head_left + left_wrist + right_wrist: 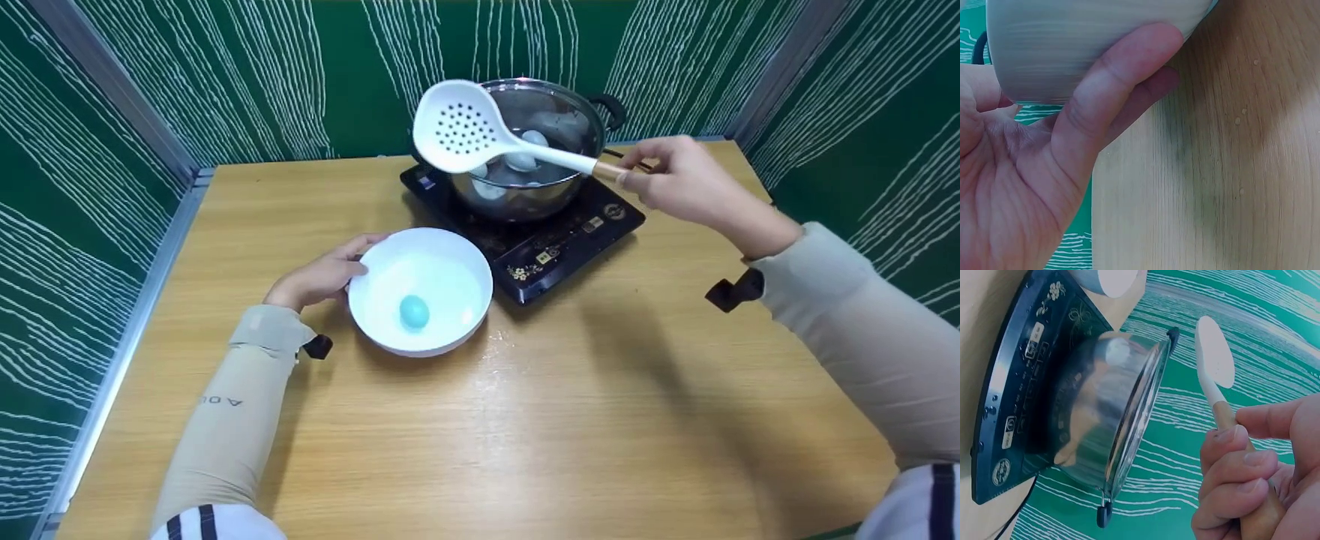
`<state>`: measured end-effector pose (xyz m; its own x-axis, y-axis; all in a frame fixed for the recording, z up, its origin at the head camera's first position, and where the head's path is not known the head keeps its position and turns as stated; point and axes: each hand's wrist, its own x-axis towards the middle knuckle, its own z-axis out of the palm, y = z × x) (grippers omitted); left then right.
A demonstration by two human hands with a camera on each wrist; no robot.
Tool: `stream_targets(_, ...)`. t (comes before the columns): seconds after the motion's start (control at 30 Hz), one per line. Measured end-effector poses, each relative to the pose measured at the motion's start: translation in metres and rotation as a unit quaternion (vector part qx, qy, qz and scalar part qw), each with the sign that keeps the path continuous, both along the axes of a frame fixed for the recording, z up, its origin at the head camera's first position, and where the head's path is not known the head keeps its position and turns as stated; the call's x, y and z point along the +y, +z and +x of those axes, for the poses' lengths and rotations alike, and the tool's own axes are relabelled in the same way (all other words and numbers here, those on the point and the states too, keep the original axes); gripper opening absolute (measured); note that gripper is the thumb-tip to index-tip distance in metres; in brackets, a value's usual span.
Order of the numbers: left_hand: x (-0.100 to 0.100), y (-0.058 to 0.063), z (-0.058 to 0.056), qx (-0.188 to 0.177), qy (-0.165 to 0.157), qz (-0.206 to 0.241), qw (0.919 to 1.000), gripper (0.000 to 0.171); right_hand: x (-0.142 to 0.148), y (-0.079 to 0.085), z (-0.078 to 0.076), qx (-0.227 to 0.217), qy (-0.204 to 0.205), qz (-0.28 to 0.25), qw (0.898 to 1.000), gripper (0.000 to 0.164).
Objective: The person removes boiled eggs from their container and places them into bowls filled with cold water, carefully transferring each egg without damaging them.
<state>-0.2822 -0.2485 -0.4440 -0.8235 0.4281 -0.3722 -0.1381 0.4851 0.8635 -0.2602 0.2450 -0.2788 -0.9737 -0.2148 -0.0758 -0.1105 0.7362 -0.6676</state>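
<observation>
My right hand (679,182) grips the wooden handle (1261,512) of a white slotted skimmer (459,127). The skimmer's perforated head is raised over the left rim of a steel pot (517,199) and carries nothing. Several pale eggs (520,160) lie in water inside the pot. On the left, my left hand (322,277) holds a white bowl (457,262) by its side, thumb at the rim. In the left wrist view, fingers curve round the bowl's outer wall (1061,50). One bluish egg (414,312) sits at the bottom of the bowl.
Under the pot is a black induction cooktop (570,247), with a cord running off behind it. A black pot handle (611,111) sticks out to the right. Water drops dot the wooden table (570,435) beside the bowl. Green walls (360,82) with white lines enclose the table.
</observation>
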Motion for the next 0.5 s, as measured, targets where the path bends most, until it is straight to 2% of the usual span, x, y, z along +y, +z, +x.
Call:
stream_targets(0.2, 0.001, 0.0, 0.0, -0.004, 0.004, 0.001, 1.0, 0.063, 0.006, 0.01, -0.008, -0.022, -0.03, 0.018, 0.999, 0.037)
stream_targets(0.5, 0.001, 0.001, 0.001, -0.007, 0.002, 0.003, 1.0, 0.064, 0.016, 0.021, -0.024, 0.012, -0.053, 0.075, 0.996, 0.042)
